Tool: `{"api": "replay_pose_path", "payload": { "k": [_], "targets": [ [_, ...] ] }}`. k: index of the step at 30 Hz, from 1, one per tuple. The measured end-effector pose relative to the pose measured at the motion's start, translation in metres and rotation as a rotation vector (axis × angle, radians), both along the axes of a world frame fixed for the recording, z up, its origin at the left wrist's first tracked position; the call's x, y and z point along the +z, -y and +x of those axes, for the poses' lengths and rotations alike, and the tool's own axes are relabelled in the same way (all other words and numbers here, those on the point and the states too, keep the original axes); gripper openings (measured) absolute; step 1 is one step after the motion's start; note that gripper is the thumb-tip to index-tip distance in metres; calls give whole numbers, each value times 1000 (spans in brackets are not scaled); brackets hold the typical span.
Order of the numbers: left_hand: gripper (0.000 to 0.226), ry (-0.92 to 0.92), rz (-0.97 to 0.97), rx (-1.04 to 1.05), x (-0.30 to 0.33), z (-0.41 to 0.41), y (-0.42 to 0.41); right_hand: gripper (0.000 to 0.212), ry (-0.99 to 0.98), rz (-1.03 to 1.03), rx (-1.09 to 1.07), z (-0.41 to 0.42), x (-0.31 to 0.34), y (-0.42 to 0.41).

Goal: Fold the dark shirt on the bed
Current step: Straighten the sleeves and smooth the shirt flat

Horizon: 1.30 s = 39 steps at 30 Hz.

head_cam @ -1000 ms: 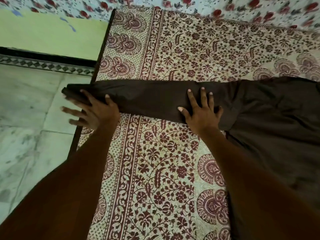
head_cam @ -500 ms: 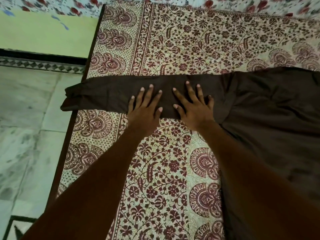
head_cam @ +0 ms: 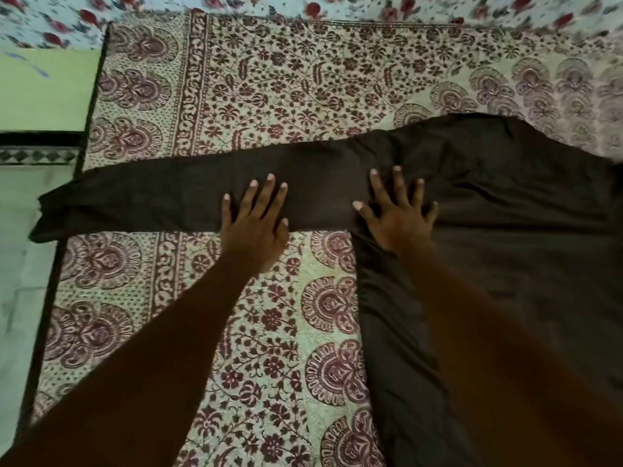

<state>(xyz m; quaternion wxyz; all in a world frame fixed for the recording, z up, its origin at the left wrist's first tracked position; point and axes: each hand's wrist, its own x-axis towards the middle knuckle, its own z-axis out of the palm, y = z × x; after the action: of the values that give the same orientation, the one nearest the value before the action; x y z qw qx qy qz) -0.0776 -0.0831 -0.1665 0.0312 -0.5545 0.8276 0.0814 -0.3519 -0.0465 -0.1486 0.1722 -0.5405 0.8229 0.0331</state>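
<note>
The dark brown shirt point(head_cam: 505, 230) lies flat on the patterned bed cover point(head_cam: 286, 96), its body at the right. One long sleeve point(head_cam: 151, 197) stretches out to the left, and its cuff hangs past the bed's left edge. My left hand point(head_cam: 254, 224) presses flat on the middle of the sleeve, fingers spread. My right hand point(head_cam: 399, 217) lies flat with spread fingers where the sleeve joins the body. My right forearm covers part of the shirt's body.
The bed's dark left edge point(head_cam: 89, 106) runs along a pale tiled floor point(head_cam: 17, 281). A green wall point(head_cam: 43, 92) stands at the upper left. A floral sheet point(head_cam: 303, 5) lies beyond the cover's far border.
My left hand slid from the cuff at the bed's edge to the sleeve's middle. My right hand moved right along the sleeve to the shoulder seam. The view has shifted slightly.
</note>
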Motion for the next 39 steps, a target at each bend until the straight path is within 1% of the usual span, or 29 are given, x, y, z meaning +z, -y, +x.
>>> {"api": "replay_pose_path", "payload": {
  "k": [1,2,3,4,5,7,8,9,10,11,13,15,17,20,21,23,24,25,26,28,29,30,32,33,35,37,39],
  "targets": [
    [66,23,1,18,0,-3,-1,75,16,1,-126,-13,-1,-8],
    [68,32,12,51,4,-9,-3,77,4,-7,-189,-20,0,-18],
    [70,14,7,97,11,-20,-6,79,-16,-23,-183,-23,1,-30],
    [71,-21,-17,129,18,-33,-12,79,-23,-34,-118,-21,-1,-42],
    [70,-62,-37,103,24,-46,-20,78,-13,-41,-29,-19,-2,-57],
    [69,-110,5,-111,27,-70,-41,76,-3,-57,131,-11,-3,-89],
    [68,-101,42,-209,25,-77,-51,75,-11,-62,164,-7,-3,-106],
    [68,-73,73,-250,20,-80,-57,75,-22,-69,159,-3,-4,-121],
    [68,-46,91,-237,16,-84,-61,75,-34,-82,135,0,-4,-137],
    [69,-32,95,-193,14,-87,-63,76,-39,-101,122,4,-4,-154],
    [69,-16,73,-111,15,-96,-70,76,-36,-113,191,7,-2,-186],
    [66,-53,46,-55,26,-107,-86,76,-40,-106,242,6,-3,-214],
    [62,-140,47,-4,38,-115,-113,78,-21,-101,244,9,-1,-243],
    [54,-321,129,60,48,-118,-164,75,-2,-103,475,6,3,-277],
    [52,-384,146,63,49,-119,-180,74,-3,-105,447,2,5,-287],
    [48,-503,187,110,49,-118,-210,75,1,-77,193,-3,8,-305],
    [47,-553,216,173,50,-118,-222,78,3,-51,118,-3,9,-314],
    [44,-594,243,246,51,-118,-235,80,3,-44,152,0,9,-328],
    [40,-619,268,319,53,-119,-249,80,5,-49,273,3,8,-341],
    [32,-641,343,426,60,-119,-277,73,36,-76,518,4,12,-365],
    [31,-642,393,462,63,-119,-290,69,51,-90,555,3,14,-374],
    [33,-624,442,494,67,-118,-305,66,50,-102,511,4,17,-383],
    [38,-554,483,508,73,-115,-333,63,9,-94,272,12,21,-407],
    [38,-526,491,498,76,-113,-345,61,-18,-91,212,19,23,-422],
    [36,-537,513,514,84,-109,-360,60,-30,-102,274,36,25,-450],
    [33,-578,530,580,90,-104,-373,56,16,-118,352,54,26,-476],
    [37,-586,581,637,91,-99,-385,51,87,-91,304,67,25,-488]
  ]
}}
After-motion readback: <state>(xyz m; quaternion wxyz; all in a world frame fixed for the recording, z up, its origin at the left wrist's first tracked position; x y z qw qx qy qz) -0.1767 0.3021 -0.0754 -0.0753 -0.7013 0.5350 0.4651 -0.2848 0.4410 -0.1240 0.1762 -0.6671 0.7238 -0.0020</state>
